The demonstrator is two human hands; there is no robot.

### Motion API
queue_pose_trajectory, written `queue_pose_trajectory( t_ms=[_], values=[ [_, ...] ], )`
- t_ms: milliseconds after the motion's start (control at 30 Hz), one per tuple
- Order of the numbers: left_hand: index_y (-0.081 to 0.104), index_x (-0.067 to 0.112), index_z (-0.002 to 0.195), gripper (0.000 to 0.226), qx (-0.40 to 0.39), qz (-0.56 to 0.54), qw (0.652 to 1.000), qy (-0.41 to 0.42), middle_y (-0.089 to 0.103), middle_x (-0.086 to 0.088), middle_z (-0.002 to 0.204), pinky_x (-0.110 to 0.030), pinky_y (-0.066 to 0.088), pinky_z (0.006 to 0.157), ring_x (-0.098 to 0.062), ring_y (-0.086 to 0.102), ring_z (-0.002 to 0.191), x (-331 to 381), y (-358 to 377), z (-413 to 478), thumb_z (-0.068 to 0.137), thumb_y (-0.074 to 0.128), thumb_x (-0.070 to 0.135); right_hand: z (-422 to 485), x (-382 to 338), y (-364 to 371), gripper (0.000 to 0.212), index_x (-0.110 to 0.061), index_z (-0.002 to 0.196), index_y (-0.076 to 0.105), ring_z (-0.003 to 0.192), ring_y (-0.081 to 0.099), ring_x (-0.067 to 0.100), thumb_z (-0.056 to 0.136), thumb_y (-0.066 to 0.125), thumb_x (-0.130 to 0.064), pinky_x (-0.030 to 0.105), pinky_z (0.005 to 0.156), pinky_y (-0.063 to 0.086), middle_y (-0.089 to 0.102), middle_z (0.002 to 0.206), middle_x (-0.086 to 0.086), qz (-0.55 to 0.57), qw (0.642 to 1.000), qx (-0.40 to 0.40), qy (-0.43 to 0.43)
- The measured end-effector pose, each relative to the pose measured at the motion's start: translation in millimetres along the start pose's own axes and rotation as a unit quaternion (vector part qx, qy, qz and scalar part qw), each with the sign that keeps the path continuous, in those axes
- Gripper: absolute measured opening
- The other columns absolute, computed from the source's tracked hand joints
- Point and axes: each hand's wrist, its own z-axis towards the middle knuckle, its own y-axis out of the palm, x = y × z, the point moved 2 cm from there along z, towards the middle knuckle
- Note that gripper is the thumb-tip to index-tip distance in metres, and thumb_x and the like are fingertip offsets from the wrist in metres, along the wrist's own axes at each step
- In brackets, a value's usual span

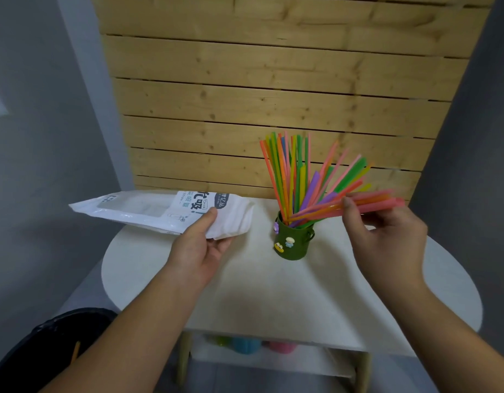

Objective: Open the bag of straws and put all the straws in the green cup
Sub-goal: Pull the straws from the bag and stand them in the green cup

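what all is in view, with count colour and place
table: one, white, centre
bag: one, white, held above the table's left side
cup: one, green, on the table, right of the bag
straws in cup: many, mixed colours, standing in the cup
held straws: a bunch, pink and orange, slanting out of the cup
plank wall: one, pale wood, behind the table
bin: one, black, bottom left
blurred shapes: three, green, blue, pink, under the table
left grip: one, holds the bag's right end
right grip: one, holds the slanting straws
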Motion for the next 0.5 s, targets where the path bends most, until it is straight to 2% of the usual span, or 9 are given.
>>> queue_pose_trajectory(
  t_ms=[133,267,433,500],
  values=[
    [0.064,0.011,0.123,0.029,0.001,0.005,1.000,-0.005,0.076,-0.009,0.117,-0.047,0.062,0.078,-0.023,0.073,0.104,0,2,-2,0.095,0.065,0.002,2,-3,11,0.010,-0.008,0.080,0.074,0.069,0.067,0.010,0.088,0.072,-0.015,0.014,0.066,0.054,0.070,0.078,-0.002,-0.025,0.999,-0.025,-0.033],
    [0.061,0.009,0.132,0.038,0.004,0.009,1.000,-0.006,0.074,-0.011,0.123,-0.048,0.062,0.079,-0.025,0.073,0.108,1,-1,0,0.095,0.066,0.002,7,7,26,0.013,-0.013,0.080,0.073,0.068,0.068,0.018,0.088,0.069,-0.022,0.040,0.066,0.058,0.071,0.080,-0.001,-0.041,0.997,-0.070,0.004],
    [0.064,0.011,0.127,0.035,0.000,0.016,1.000,-0.001,0.078,-0.008,0.114,-0.048,0.062,0.083,-0.022,0.076,0.101,0,-4,3,0.094,0.067,0.002,14,21,43,0.014,-0.017,0.088,0.074,0.072,0.068,0.018,0.089,0.067,-0.029,0.041,0.067,0.057,0.073,0.083,0.001,-0.045,0.993,-0.094,0.050],
    [0.065,0.011,0.127,0.035,-0.002,0.017,1.000,0.000,0.079,-0.008,0.114,-0.049,0.061,0.090,-0.022,0.077,0.101,0,-5,4,0.093,0.068,0.002,15,25,47,0.017,-0.015,0.088,0.073,0.073,0.068,0.019,0.090,0.066,-0.031,0.041,0.068,0.057,0.073,0.082,0.002,-0.051,0.992,-0.099,0.057]
  ],
)
